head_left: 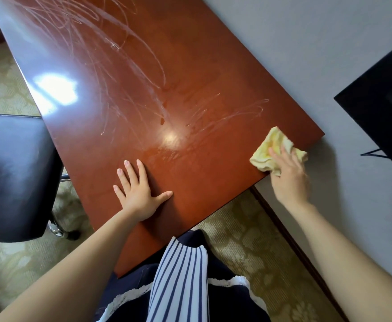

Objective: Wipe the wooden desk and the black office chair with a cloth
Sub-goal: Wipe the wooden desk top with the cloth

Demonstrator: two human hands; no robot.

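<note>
The reddish wooden desk (pixel 143 66) runs from the top left down to the middle, its glossy top streaked with pale wipe marks. A crumpled yellow cloth (pixel 270 147) lies at the desk's right corner, partly over the edge. My right hand (pixel 288 175) presses on the cloth with its fingers spread over it. Flat on the desk near its front edge rests my left hand (pixel 138 194), fingers splayed and holding nothing. The black office chair (pixel 11 173) stands at the left, beside the desk's long edge.
A grey wall (pixel 306 54) borders the desk on the right, with a dark wooden skirting (pixel 290 240) at its foot. A black flat object (pixel 380 112) juts in at the right edge. Patterned beige carpet (pixel 248 247) covers the floor. My striped clothing fills the bottom centre.
</note>
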